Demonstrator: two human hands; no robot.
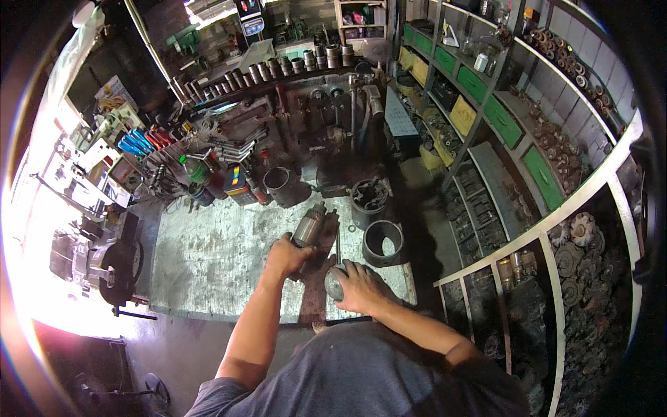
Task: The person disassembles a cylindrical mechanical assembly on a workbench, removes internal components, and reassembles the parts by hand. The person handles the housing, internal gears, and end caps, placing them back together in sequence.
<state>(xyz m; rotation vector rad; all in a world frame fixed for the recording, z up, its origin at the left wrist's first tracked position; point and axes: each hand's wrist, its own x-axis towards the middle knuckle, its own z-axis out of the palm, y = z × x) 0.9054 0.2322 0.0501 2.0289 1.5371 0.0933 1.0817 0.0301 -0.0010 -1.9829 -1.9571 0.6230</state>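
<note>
My left hand is wrapped round the lower end of a motor armature, a dark cylinder with copper-coloured windings, tilted up and away over the bench. Close to the bench's front edge, my right hand grips a rounded grey metal part, whose underside is hidden. Between the hands a thin rod points away from me. Just beyond my right hand stands a hollow metal cylinder. Behind it is a dark housing with parts inside. A small ring lies near them.
The metal-topped workbench carries an open can, a colourful box and several wrenches at the back. A row of sockets runs behind. A vise-like machine stands left. Shelves with green drawers line the right.
</note>
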